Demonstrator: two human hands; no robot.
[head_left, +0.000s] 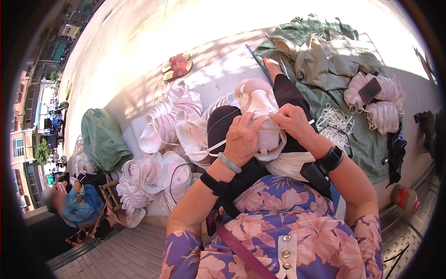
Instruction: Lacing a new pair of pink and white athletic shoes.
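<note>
Across my lap lies a pale pink and white sneaker upper, its toe pointing away from me. My left hand is closed at the upper's left edge, its fingers bent over the lacing area. A white shoelace runs out from beside that hand over my dark trouser leg. On the right edge of the upper, my right hand is closed in a pinch, thumb and forefinger together by the lacing area. A short white lace end shows just past it. What exactly lies between the fingertips is partly hidden.
Stacked shoe uppers lie to the left, with more uppers nearer. On a green sheet at right are loose white laces and bundled uppers with a phone. Red sandals lie ahead; a person sits at left.
</note>
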